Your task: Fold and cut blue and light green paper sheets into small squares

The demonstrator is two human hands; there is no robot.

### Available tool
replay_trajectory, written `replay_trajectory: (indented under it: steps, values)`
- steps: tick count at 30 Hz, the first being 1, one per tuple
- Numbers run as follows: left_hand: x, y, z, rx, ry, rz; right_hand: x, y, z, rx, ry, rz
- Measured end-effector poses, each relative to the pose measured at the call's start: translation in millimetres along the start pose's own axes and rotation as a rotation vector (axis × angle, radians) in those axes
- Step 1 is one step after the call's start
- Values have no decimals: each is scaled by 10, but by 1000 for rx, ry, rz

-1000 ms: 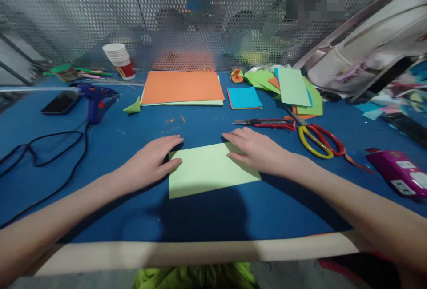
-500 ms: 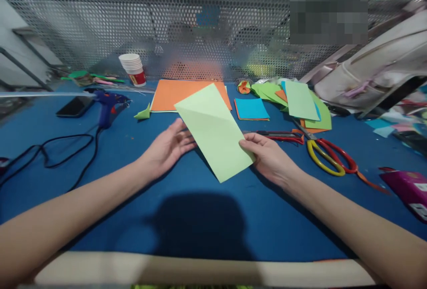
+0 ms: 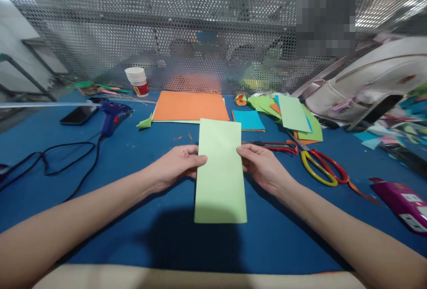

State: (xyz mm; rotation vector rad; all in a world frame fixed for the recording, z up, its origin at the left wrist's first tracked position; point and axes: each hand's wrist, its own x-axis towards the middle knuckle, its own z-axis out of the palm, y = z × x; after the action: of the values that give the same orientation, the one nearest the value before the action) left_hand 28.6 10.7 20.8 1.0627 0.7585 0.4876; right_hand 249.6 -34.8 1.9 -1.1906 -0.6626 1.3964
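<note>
A light green paper rectangle [image 3: 220, 182] stands lengthwise in front of me over the blue table [image 3: 133, 218]. My left hand [image 3: 182, 162] pinches its left edge, thumb on top and fingers behind. At the right edge, my right hand [image 3: 258, 162] grips the same paper between thumb and fingers. Behind it lie orange sheets [image 3: 191, 106] and a small stack of blue paper squares [image 3: 248, 120]. A small folded green piece [image 3: 144, 122] sits left of the orange sheets.
Scissors with red and yellow handles [image 3: 320, 169] lie right of my right hand. A glue gun [image 3: 108, 118], a phone [image 3: 78, 113] and stacked cups [image 3: 136, 81] are at the left. Green papers [image 3: 293, 113], a white bag [image 3: 360, 80] and a purple power strip [image 3: 400, 200] occupy the right.
The green paper has turned from tilted to upright and come nearer to me. My left hand, earlier open beside it, has closed on its left edge. The view has tipped up slightly.
</note>
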Motion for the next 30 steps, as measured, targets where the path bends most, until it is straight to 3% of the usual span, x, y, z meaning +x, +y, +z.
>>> replay_trajectory:
  steps: [3, 7, 16, 20, 30]
  values:
    - [-53, -27, 19, 9, -50, -12, -28, 32, 13, 53, 43, -41]
    - [-88, -48, 33, 18, -75, -32, -53, 56, 23, 6, -37, 29]
    - [-42, -189, 116, -186, 75, 20, -131, 108, 72, -208, -88, -45]
    - [-45, -261, 164, -280, 78, 19, -164, 118, 61, -324, -124, -69]
    - [-23, -251, 92, -243, 101, 11, -165, 161, 49, -418, -226, -64]
